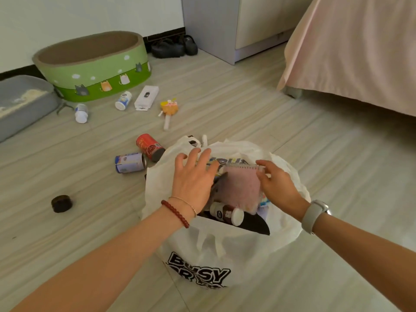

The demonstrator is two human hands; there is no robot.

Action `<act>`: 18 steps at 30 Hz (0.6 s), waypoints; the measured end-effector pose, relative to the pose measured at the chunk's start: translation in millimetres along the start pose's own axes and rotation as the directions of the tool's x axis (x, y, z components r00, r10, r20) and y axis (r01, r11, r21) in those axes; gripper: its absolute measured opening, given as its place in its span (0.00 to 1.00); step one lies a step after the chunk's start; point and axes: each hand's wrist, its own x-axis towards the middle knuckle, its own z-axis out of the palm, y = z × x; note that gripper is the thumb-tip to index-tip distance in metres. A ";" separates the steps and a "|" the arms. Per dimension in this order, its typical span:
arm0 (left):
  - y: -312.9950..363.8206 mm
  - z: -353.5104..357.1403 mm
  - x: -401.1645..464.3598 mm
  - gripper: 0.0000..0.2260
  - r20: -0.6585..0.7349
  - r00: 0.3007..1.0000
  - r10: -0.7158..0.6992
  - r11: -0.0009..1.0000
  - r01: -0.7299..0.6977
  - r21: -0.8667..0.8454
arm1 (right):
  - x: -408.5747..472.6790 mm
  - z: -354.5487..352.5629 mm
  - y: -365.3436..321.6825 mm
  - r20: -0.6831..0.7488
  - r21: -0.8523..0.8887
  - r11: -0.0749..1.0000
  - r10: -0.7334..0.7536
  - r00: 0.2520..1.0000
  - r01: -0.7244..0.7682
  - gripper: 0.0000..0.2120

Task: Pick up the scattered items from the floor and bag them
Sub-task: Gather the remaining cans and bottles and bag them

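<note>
Right hand [278,183] grips the pink notebook [242,188] in the white bag [211,244]; left hand [193,176] spread flat

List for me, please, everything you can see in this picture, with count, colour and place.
bag: 1, white with black lettering, on the floor, open
notebook: 1, pink, spiral-bound, in the bag's mouth
brown bottle: 1, white cap, lying in the bag
cans: 2, one red, one blue-white, lying left of the bag
jar: 1, dark brown, floor, left
white bottles: 2, second further left, by the cat bed
white box: 1, flat on the floor
toy: 1, orange, white handle
cat bed: 1, green
litter tray: 1, grey, far left
shoes: dark, by the wall
bed: pink cover, right
left hand: open, over the bag
right hand: holds the notebook
</note>
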 end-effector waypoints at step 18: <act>-50.8 11.5 -37.1 0.21 0.430 0.903 0.025 0.954 0.107 -0.280 | -13.1 38.9 -19.1 0.504 -0.446 0.765 -0.214 0.837 0.464 0.18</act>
